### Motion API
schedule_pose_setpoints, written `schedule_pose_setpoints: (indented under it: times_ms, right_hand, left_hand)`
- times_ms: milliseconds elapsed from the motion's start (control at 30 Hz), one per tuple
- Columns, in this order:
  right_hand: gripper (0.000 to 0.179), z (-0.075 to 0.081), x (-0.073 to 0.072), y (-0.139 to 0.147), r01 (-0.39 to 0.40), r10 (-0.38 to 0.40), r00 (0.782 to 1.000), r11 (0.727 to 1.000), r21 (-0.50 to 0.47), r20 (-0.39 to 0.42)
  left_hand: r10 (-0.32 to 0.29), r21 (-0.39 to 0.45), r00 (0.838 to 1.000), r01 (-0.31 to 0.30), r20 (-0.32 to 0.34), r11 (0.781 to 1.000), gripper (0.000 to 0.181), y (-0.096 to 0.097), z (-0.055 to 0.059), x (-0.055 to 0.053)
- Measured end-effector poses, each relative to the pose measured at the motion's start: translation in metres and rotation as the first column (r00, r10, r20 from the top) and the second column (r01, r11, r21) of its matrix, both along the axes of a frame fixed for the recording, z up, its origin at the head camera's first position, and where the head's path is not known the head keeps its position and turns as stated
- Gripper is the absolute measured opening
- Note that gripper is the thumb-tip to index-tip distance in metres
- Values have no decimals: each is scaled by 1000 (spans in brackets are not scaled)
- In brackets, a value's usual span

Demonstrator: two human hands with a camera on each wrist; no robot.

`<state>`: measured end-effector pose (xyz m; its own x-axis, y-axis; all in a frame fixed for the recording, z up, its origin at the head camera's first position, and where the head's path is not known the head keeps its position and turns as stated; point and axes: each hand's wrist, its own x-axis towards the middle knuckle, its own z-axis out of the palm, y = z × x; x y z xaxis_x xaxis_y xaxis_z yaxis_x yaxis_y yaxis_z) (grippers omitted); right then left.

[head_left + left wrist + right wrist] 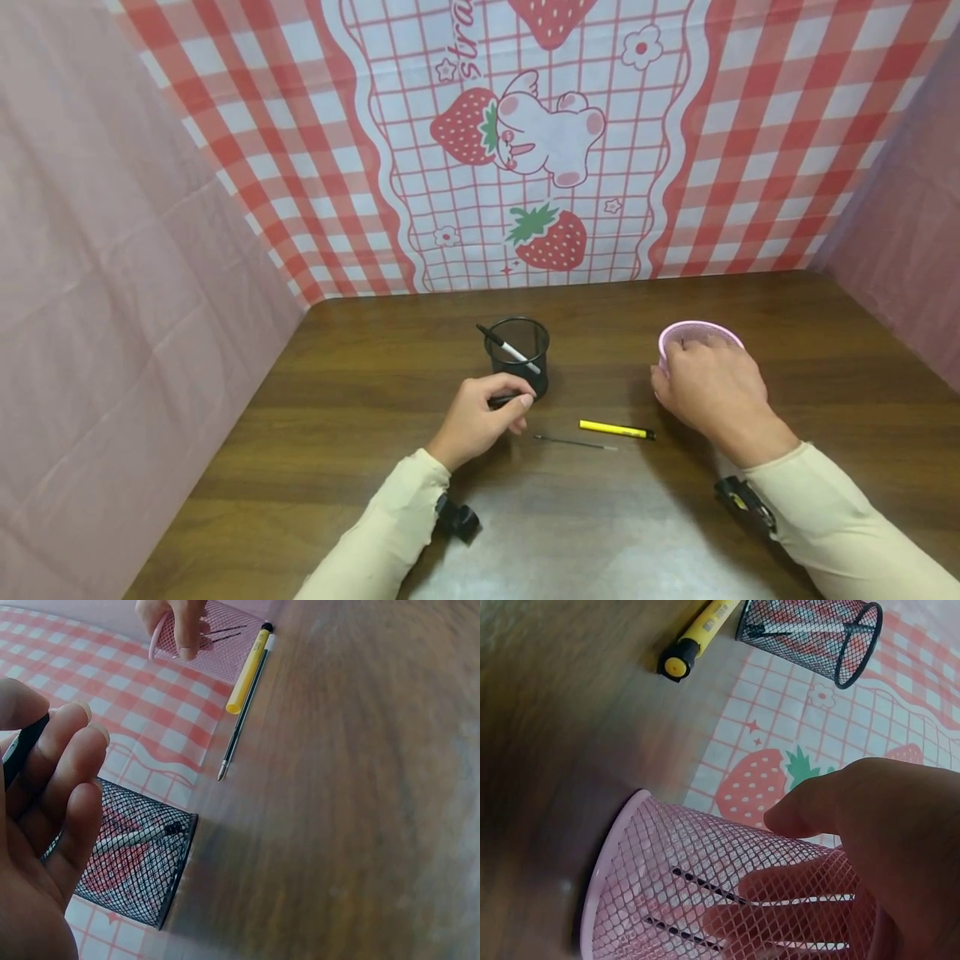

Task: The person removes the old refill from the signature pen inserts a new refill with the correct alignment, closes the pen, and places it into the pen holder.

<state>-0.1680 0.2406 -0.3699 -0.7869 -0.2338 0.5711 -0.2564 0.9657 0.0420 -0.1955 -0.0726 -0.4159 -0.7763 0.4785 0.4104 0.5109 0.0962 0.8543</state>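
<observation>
My left hand (480, 412) pinches a slim black piece (24, 750) between thumb and fingertips, in front of the black mesh pen cup (517, 354); most of the piece is hidden. A black-and-white pen (517, 354) leans inside that cup. My right hand (712, 387) reaches down into the pink mesh cup (594, 900), fingers extended inside and thumb outside its wall. Through the mesh, two pen refills (705, 885) with dark tips show beside the fingers; whether they are held I cannot tell.
Between the cups lie a yellow pen-shaped tube (611, 429) with a black end and a loose pen refill (573, 442). They rest on the brown wooden table (585, 525). A checked strawberry-print cloth (525, 167) hangs behind, with pinkish cloth on both sides.
</observation>
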Motion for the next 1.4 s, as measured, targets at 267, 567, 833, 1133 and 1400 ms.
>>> schedule_pose_setpoints:
  times_ms: [267,567,833,1133,1400]
  right_hand:
    - [25,3,-1,4,-1,3,999,999,-47,47]
    - [31,16,-4,9,29,-11,954,998,-55,300]
    - [50,23,-3,14,37,-2,917,996,-81,399]
    - [49,32,-5,18,-41,66,948,996,-85,312]
    - [22,49,-10,26,21,4,946,997,-75,324]
  left_hand:
    - [2,-6,1000,-2,-18,1000,16,0,2,1]
    - [-2,4,1000,3,-15,1000,16,2,2,1]
    - [-1,2,1000,1,-3,1000,14,3,0,1]
    - [6,-13,1000,-6,14,1000,10,2,-1,-1]
    - [10,-8,1000,-10,15,1000,10,1,-1,0]
